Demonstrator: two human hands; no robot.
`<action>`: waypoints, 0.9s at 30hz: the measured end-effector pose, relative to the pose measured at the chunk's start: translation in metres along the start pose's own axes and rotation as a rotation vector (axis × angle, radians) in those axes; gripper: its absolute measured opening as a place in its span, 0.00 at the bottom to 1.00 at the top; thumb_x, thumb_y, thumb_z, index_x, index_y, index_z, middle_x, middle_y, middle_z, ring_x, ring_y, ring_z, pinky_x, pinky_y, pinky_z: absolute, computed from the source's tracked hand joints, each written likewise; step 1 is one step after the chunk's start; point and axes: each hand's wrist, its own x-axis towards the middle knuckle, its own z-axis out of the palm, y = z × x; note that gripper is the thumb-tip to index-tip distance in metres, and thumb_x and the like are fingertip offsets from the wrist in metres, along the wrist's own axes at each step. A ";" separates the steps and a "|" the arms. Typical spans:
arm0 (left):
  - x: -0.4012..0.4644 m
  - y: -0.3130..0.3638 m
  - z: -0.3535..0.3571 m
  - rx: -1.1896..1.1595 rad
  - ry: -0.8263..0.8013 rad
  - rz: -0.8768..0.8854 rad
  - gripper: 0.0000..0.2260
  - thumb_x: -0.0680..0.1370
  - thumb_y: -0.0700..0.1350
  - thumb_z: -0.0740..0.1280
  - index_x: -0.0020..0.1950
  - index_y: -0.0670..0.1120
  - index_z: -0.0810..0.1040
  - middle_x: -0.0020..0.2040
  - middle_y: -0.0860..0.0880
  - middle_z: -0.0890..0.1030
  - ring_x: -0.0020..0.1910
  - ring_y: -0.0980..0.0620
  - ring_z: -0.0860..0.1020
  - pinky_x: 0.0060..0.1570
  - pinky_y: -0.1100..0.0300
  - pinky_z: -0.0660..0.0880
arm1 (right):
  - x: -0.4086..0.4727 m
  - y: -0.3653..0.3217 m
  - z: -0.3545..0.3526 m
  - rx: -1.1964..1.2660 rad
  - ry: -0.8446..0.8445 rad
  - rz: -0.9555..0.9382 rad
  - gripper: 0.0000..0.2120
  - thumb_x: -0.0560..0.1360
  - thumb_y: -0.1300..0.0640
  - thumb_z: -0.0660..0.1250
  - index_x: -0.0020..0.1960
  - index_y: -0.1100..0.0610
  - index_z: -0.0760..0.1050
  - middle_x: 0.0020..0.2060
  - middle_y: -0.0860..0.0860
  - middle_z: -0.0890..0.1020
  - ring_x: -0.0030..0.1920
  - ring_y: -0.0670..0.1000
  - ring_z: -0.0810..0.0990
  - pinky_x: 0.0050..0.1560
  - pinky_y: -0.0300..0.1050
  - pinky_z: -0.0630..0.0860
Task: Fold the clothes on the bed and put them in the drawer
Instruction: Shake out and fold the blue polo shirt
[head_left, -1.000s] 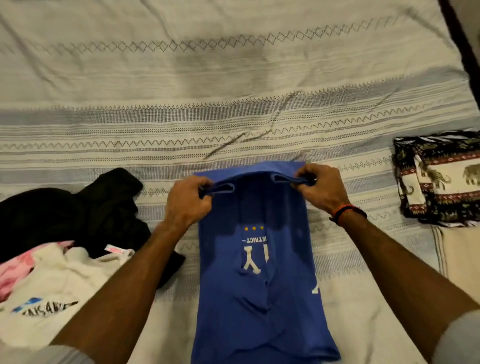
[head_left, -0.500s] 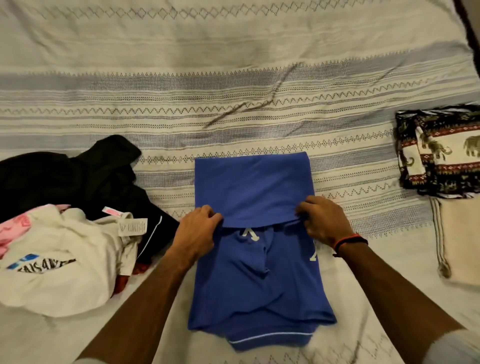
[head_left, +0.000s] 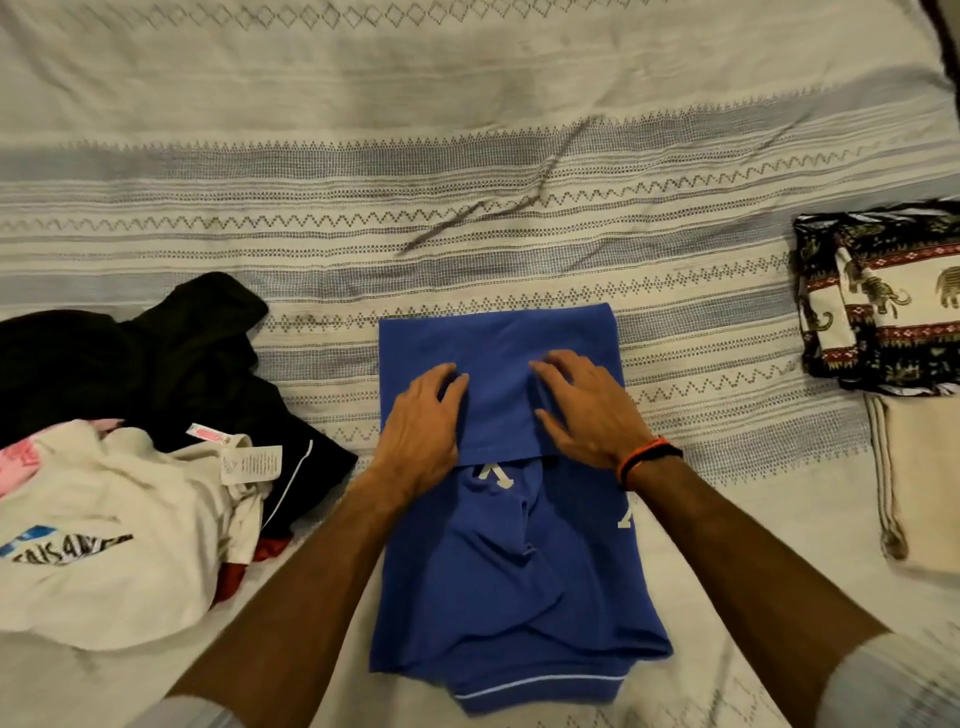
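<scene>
A blue shirt (head_left: 506, 561) with white lettering lies on the striped bedspread (head_left: 467, 171) in front of me, its far end folded back toward me over the middle. My left hand (head_left: 423, 423) lies flat on the left side of the folded flap (head_left: 496, 358), fingers straight. On the flap's right side my right hand (head_left: 584, 405) presses down, also with straight fingers. An orange and black band circles my right wrist. No drawer is in view.
A pile of loose clothes sits at the left: a black garment (head_left: 156, 358), a white printed shirt (head_left: 104, 530) with tags, some pink and red cloth. At the right edge lie folded elephant-print cloth (head_left: 883, 296) and a folded cream piece (head_left: 919, 483).
The shirt's far end was lifted by both hands, brought toward me and laid down. Both hands let go of its edge and moved up onto the flap, now pressing flat.
</scene>
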 end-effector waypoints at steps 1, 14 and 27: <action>0.006 0.002 -0.001 0.014 0.042 -0.006 0.28 0.81 0.46 0.62 0.78 0.41 0.58 0.78 0.40 0.56 0.76 0.39 0.57 0.72 0.43 0.62 | 0.007 -0.004 0.000 0.011 0.017 0.014 0.30 0.78 0.49 0.65 0.75 0.60 0.63 0.72 0.60 0.67 0.69 0.63 0.69 0.64 0.59 0.72; 0.051 -0.034 0.027 0.098 -0.015 -0.116 0.59 0.61 0.82 0.53 0.78 0.50 0.31 0.78 0.47 0.30 0.77 0.44 0.31 0.76 0.46 0.35 | 0.044 0.032 0.041 0.000 -0.014 0.194 0.65 0.59 0.15 0.47 0.79 0.59 0.35 0.79 0.54 0.37 0.79 0.53 0.36 0.77 0.50 0.34; 0.054 -0.057 0.004 0.017 0.148 -0.321 0.33 0.81 0.62 0.52 0.80 0.46 0.51 0.80 0.45 0.49 0.78 0.40 0.50 0.76 0.43 0.48 | 0.052 0.067 0.014 0.168 0.123 0.340 0.35 0.81 0.42 0.57 0.79 0.62 0.54 0.79 0.58 0.55 0.78 0.59 0.53 0.78 0.54 0.52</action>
